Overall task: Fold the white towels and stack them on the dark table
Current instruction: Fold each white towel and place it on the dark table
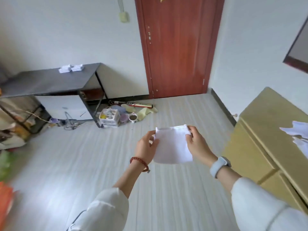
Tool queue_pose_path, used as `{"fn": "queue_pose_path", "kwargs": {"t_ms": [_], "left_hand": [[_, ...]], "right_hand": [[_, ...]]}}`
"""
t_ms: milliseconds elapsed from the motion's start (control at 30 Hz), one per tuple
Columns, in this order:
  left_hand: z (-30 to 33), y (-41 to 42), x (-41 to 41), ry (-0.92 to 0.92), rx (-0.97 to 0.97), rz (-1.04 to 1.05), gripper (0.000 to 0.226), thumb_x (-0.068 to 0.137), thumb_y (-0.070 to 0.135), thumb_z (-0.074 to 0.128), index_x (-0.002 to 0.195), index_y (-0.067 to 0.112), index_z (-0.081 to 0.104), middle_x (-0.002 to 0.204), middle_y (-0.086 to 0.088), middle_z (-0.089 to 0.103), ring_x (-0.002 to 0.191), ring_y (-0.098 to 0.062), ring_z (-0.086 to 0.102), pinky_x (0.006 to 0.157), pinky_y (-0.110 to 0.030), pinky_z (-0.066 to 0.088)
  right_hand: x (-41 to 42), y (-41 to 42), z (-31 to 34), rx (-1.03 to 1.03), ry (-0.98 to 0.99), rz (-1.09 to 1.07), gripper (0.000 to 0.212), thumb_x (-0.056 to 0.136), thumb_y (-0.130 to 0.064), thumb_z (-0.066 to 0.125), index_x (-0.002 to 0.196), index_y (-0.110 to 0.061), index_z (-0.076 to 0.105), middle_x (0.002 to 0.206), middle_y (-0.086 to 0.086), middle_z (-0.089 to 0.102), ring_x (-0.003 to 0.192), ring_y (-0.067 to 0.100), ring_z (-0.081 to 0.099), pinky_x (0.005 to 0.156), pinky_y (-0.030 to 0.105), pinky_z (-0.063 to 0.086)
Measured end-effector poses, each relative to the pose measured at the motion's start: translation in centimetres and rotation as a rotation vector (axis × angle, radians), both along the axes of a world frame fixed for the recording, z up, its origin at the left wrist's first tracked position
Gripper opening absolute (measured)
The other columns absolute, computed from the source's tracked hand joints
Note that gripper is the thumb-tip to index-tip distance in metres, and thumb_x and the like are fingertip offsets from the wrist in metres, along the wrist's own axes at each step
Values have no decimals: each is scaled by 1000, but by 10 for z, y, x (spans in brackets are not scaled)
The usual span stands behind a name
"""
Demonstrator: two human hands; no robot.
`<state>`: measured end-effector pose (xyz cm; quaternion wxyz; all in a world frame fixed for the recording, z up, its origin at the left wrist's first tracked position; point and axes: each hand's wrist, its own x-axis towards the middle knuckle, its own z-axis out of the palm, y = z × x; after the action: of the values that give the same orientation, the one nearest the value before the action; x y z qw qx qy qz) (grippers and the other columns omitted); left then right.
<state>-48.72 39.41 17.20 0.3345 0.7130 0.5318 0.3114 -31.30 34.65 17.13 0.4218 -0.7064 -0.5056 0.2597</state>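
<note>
The fingers (150, 136) of the left hand (145, 147) are curled round the left edge of a white towel (172, 145), with the thumb laid on its near face. The right side of the towel is pinched near its top corner by the fingers (191, 130) of the right hand (197, 144). The towel is held in the air between the two hands, above the pale floor (83, 164), and hangs down below the fingertips as a small, roughly square piece.

A red bead bracelet (140, 162) is worn on the left wrist and a pale watch (220, 165) on the right; both arms are covered by white sleeves (106, 209).

Well beyond the left fingers and off to their left, a dark table (48, 82) is seen against the wall. Two small stacks of folded white towels (70, 68) are set side by side at its far edge. To the right of the right fingers, a yellow cabinet (266, 130) is seen, with more white towels (298, 132) lying loose on its top at the picture's edge.

Straight beyond the fingers a red-brown door (176, 47) is shut. On the floor between the table and the door, a clutter of cups and boxes (116, 115) is gathered.
</note>
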Motion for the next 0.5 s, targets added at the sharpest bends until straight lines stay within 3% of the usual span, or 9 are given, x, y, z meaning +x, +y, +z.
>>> {"fn": "queue_pose_path", "kwargs": {"t_ms": [133, 267, 500], "left_hand": [[-6, 85, -96, 38, -25, 209, 20, 88, 9, 53, 106, 9, 60, 90, -4, 58, 72, -20, 50, 66, -25, 39], [-12, 165, -155, 45, -9, 321, 19, 87, 11, 55, 106, 9, 60, 90, -1, 56, 72, -20, 51, 65, -23, 37], [-20, 333, -218, 47, 37, 451, 18, 90, 13, 51, 106, 11, 60, 91, -1, 57, 67, -21, 53, 63, -26, 40]], "right_hand": [[-90, 102, 2, -128, 73, 221, 30, 86, -8, 47, 115, -12, 55, 87, 2, 58, 82, 29, 57, 74, 37, 48], [-142, 193, 1, -112, -11, 255, 14, 84, -11, 55, 94, -5, 64, 80, 4, 61, 76, 23, 54, 60, 24, 34], [-214, 395, -12, -18, -80, 369, 15, 83, -7, 57, 79, 7, 56, 75, 23, 59, 68, 29, 46, 55, 26, 25]]}}
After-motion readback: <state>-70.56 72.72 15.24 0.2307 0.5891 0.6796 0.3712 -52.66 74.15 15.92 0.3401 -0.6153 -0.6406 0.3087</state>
